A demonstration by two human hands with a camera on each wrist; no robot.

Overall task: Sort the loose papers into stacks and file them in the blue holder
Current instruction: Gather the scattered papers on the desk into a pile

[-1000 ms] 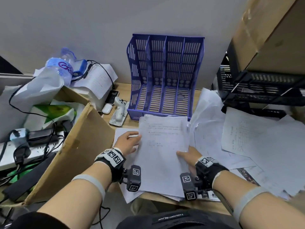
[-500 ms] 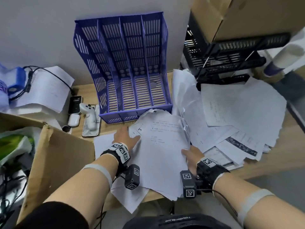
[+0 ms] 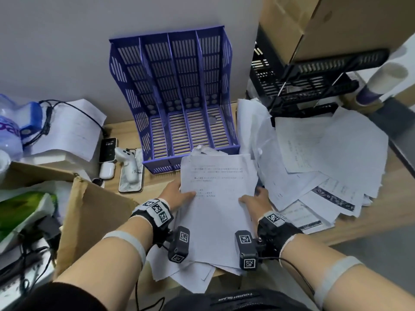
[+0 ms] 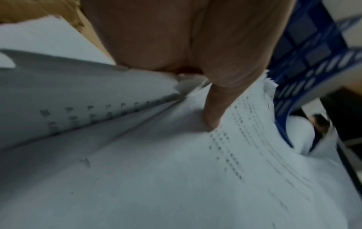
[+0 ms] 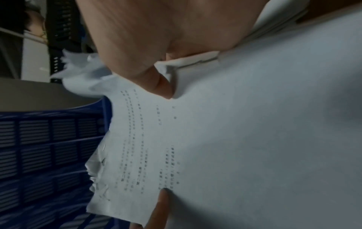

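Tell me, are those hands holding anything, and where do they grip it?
Both hold one stack of printed papers. The left hand grips its left edge, thumb on top; the right hand grips its right edge, thumb on the top sheet.

My head view is evenly lit and fairly sharp, bowed at the edges. Both wrist views look dim, soft and motion-smeared, with the nearest skin and paper blurred.
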